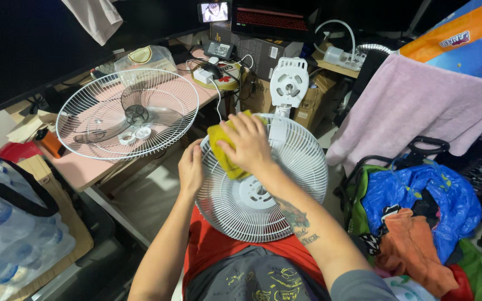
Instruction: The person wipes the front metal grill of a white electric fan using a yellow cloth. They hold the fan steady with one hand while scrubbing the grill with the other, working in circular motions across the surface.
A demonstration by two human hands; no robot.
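While the white rear fan guard rests tilted on the person's lap, directly under both hands, the right hand presses a yellow cloth flat against its upper-left wires, fingers spread over it. The left hand grips the guard's left rim just beside that. Round, with thin radial wires and a solid hub, the guard faces upward. Beyond the hands, the other guard lies on a pink table.
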